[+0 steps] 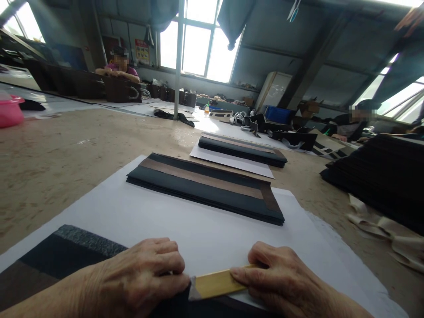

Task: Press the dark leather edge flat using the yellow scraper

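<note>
Yellow flat tool lies at the near desk edge, pinched between left hand and right hand, both curled closed on its ends, over a dark fabric piece. White paper sheet underneath carries a stack of dark panels; a second stack lies beyond. Tan desk, seated workers, bright windows behind.

We see the left hand and the right hand pressing a yellow strip onto a dark panel on white paper, with 2 stacks of dark panels lying beyond.
</note>
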Demonstrator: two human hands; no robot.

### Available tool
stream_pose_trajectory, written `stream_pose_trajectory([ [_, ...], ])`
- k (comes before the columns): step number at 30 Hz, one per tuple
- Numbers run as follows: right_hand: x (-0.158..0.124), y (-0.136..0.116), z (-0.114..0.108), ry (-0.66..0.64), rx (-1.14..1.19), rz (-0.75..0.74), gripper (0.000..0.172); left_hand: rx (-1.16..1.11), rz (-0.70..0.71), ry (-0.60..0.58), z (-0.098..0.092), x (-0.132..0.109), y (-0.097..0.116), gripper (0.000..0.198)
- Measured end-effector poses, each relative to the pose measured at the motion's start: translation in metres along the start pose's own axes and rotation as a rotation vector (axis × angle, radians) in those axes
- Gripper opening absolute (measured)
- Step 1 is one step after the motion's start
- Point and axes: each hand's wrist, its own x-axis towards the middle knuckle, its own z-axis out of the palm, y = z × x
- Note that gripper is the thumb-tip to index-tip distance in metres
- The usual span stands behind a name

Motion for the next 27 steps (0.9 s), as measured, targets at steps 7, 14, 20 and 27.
stream_pose_trajectory([
  [7,0.002,0.001,0.001,-0.013,-0.009,-0.009,0.03,-0.187,-0.199,0.055,-0.015,-0.039,-0.015,0.032],
  [14,0.021,-0.004,0.001,-0.062,-0.007,-0.013,0.031,-0.12,-0.148,0.119,-0.01,-0.046,-0.02,0.037],
  [20,0.031,-0.007,0.003,-0.014,-0.01,-0.051,0.03,-0.063,-0.103,0.086,-0.015,-0.044,-0.018,0.042],
  [27,0.043,-0.007,0.007,-0.042,-0.008,-0.063,0.031,-0.038,-0.083,0.074,-0.015,-0.045,-0.019,0.046],
])
